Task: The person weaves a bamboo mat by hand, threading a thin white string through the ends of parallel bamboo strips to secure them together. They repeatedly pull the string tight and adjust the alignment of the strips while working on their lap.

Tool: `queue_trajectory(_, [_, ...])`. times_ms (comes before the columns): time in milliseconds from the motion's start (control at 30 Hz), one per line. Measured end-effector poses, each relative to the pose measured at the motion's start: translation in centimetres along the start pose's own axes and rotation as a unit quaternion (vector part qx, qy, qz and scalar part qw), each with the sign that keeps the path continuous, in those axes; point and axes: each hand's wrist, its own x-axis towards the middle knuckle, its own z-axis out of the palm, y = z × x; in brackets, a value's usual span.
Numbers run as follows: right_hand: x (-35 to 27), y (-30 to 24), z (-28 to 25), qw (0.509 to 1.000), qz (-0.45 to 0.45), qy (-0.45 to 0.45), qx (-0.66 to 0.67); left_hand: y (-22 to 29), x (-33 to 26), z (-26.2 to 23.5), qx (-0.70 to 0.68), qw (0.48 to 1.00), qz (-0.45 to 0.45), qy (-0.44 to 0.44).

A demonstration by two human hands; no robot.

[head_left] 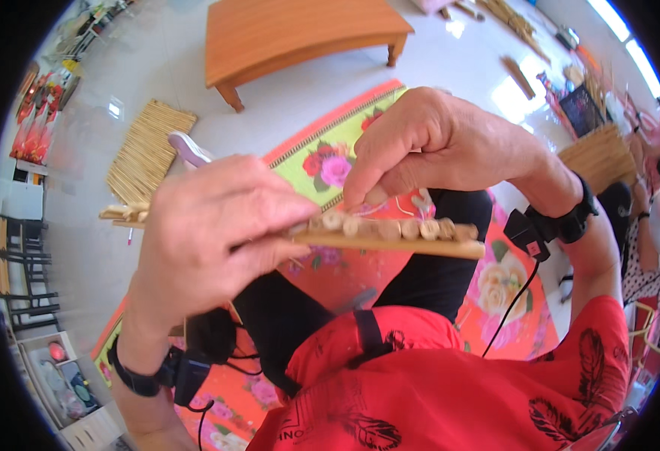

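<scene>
My left hand (pixel 217 233) is closed around a small mat of tan sticks (pixel 397 246), held level above my lap. Round cut stick ends sit in a row along one longer stick, and part of the mat sticks out beyond the hand on the left. Over the row, my right hand (pixel 435 143) is bent down with thumb and forefinger pinched together at the stick ends. A thin white string (pixel 403 204) shows beside those fingertips, which seem to grip it; the exact hold is partly hidden. Both wrists wear black straps with small devices.
A flowered red and green mat (pixel 495 301) lies under my legs. Ahead stands a low wooden table (pixel 300 37). A finished-looking stick mat (pixel 149 146) lies on the floor at left, another stick mat (pixel 600 158) at right near a person (pixel 649 225). Black cables hang from my wrists.
</scene>
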Motion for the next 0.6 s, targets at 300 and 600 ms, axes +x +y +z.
queue_trajectory(300, [2.9, 3.5, -1.9, 0.995, 0.062, 0.044, -0.067, -6.5, -0.7, 1.0, -0.085, 0.993, -0.068, 0.038])
queue_trajectory(600, [3.9, 5.0, -2.6, 0.992, 0.103, 0.063, -0.047, -8.2, -1.2, 1.2, -0.093, 0.98, -0.147, 0.093])
